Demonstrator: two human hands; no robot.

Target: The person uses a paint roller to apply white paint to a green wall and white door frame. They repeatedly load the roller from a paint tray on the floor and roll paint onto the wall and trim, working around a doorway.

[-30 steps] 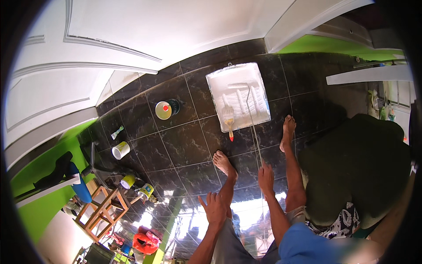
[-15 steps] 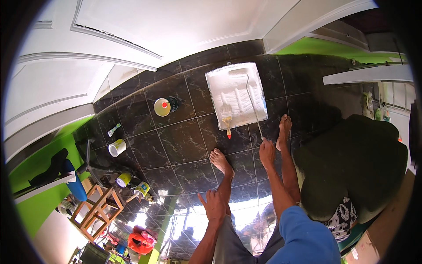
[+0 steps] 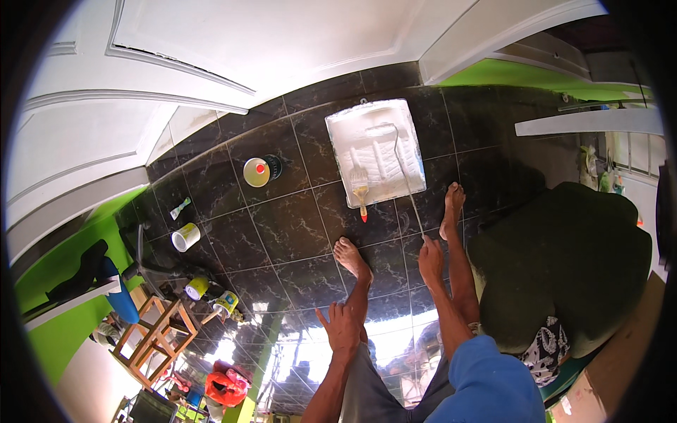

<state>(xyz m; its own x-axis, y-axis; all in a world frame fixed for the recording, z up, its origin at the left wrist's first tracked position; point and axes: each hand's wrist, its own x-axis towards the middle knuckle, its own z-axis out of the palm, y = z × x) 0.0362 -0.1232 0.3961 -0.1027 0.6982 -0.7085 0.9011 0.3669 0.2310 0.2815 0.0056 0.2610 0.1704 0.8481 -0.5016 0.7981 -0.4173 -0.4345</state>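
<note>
My left hand [image 3: 343, 326] rests on my knee, empty, fingers spread wide. My right hand [image 3: 431, 259] is wrapped around the thin handle of a paint roller [image 3: 402, 169], whose head lies in the white paint tray [image 3: 344, 128] on the dark tiled floor [image 3: 282, 233]. A paintbrush [image 3: 360, 189] lies on the tray's near edge; a paint can [image 3: 261, 170] stands well left.

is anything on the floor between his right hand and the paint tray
Nothing visible does. The right hand grips the thin roller handle, which runs straight over bare dark tile into the white paint tray. A paintbrush lies on the tray's near edge, left of the handle.
</note>
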